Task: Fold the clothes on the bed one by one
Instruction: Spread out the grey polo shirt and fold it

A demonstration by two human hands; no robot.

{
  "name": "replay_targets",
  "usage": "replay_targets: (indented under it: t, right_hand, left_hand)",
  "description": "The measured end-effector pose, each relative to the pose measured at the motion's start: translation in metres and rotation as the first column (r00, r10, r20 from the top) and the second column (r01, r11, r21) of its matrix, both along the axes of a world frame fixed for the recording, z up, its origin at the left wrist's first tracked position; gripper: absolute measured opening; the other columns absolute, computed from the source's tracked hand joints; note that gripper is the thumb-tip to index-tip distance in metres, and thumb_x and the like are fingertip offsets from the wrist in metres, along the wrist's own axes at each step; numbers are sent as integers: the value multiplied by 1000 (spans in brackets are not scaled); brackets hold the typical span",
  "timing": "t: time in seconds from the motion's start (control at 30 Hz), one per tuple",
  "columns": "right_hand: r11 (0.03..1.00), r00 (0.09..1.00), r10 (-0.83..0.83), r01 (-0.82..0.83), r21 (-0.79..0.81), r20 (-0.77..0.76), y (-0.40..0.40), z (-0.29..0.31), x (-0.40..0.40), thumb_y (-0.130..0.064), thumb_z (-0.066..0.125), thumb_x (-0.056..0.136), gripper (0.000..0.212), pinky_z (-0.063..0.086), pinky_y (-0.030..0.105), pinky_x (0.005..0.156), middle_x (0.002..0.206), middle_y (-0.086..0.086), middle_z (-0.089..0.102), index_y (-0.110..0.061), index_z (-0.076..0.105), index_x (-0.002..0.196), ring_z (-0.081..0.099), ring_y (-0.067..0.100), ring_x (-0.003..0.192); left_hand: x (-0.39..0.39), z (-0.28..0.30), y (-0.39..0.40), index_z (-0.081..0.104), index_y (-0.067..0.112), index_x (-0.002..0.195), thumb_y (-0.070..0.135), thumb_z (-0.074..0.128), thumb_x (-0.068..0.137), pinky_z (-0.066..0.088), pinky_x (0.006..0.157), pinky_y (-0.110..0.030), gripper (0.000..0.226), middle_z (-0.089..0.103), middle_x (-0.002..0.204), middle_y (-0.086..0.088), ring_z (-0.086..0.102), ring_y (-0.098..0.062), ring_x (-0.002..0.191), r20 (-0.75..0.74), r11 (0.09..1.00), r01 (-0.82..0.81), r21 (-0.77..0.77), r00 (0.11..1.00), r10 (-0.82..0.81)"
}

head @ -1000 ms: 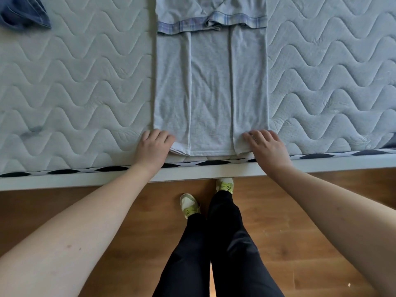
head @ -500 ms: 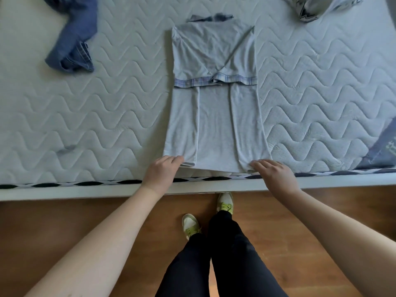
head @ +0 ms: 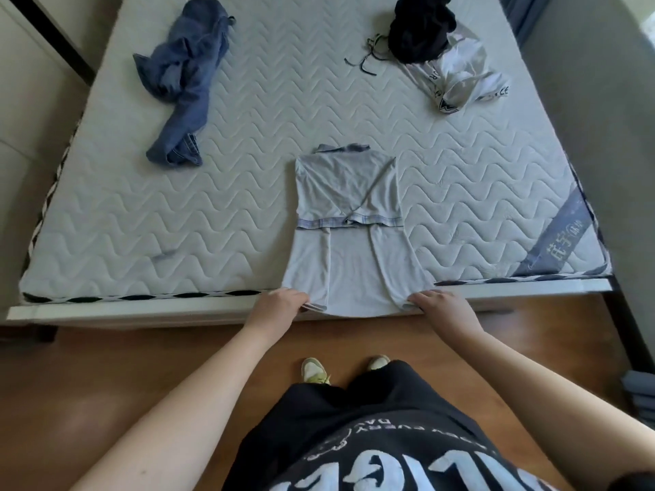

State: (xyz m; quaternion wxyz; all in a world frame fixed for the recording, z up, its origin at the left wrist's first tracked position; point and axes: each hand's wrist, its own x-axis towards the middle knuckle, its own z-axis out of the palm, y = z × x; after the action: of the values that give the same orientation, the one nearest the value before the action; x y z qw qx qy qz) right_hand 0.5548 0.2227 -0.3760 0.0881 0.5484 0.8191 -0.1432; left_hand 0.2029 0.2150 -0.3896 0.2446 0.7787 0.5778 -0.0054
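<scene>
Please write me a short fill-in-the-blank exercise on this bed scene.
1. Both hands, left hand and right hand, grip the ____ hem of the light grey collared shirt.
2. The crumpled blue denim jeans lie to the shirt's ____.
3. The black garment lies on the quilted white ____.

Answers: near; left; mattress

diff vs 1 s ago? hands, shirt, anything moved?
Both hands now pinch the hem corners of the pale shirt: the left hand the left corner, the right hand the right, where they lay on it a second ago. The hem has lifted slightly off the mattress edge. The shirt's side folds and place are unchanged.
</scene>
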Motion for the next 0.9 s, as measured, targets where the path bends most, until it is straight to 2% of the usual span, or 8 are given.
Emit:
replay_targets:
  t: [0.2,0.3,0.37,0.43,0.5,0.6,0.73,0.9]
  right_hand:
    - [999,1000,13,-12,-35,25,-24,13,12,-15,48,93,24,42,37,70,96,1,66,-21,57,114,62,27,89]
    - [999,1000,8,-7,-31,16,-17,16,19,-16,47,94,20,35,37,62,95,1,64,-20,54,112,61,29,85]
    - [999,1000,18,-18,-26,-8,-8,19,24,-16,49,95,19,38,37,63,98,1,64,-21,56,112,62,28,86]
    - [1000,999,30,-29,11,-44,3,22,26,-16,53,95,19,40,36,63,98,2,65,-21,61,111,63,29,86]
    - [999,999,28,-26,41,-45,13,27,26,-16,54,95,18,36,33,59,98,0,65,-21,63,110,62,29,87]
    - [998,998,30,-28,50,-47,29,36,26,-13,53,93,26,30,31,60,102,-1,66,-24,62,115,62,28,90]
    - [998,996,43,-39,52,-73,56,42,23,-7,51,92,32,40,35,64,104,0,66,-22,59,119,61,28,90]
    - [996,995,33,-25,82,-98,99,40,13,2,55,84,40,26,30,63,99,4,67,-17,61,118,62,30,88]
  left_hand:
    - [12,21,-31,61,23,102,17,60,91,43,64,-32,12,64,92,0,60,-23,87,-33,996,-82,-34,996,81]
    - [20,29,-31,65,21,104,17,58,92,47,72,-35,15,65,99,-1,59,-24,94,-45,991,-127,-41,991,125]
    - [26,33,-27,67,19,106,14,56,93,48,79,-39,18,64,101,-3,59,-25,97,-36,990,-136,-40,990,134]
    - [32,35,-19,69,16,108,9,55,93,48,83,-41,22,64,104,-4,58,-25,101,-2,989,-149,-21,989,149]
    - [36,39,-9,70,13,110,4,56,92,47,84,-38,25,64,106,-4,58,-25,102,53,986,-169,11,984,168]
    - [41,47,5,70,13,112,4,56,93,45,84,-32,26,66,107,-3,59,-23,102,98,984,-174,24,980,171]
    - [37,52,34,70,16,115,6,58,92,45,84,-30,28,68,111,-1,61,-22,103,127,984,-176,13,977,173]
    - [20,46,89,69,18,115,8,60,92,40,81,-25,27,68,112,-1,60,-21,102,176,986,-164,-4,971,162]
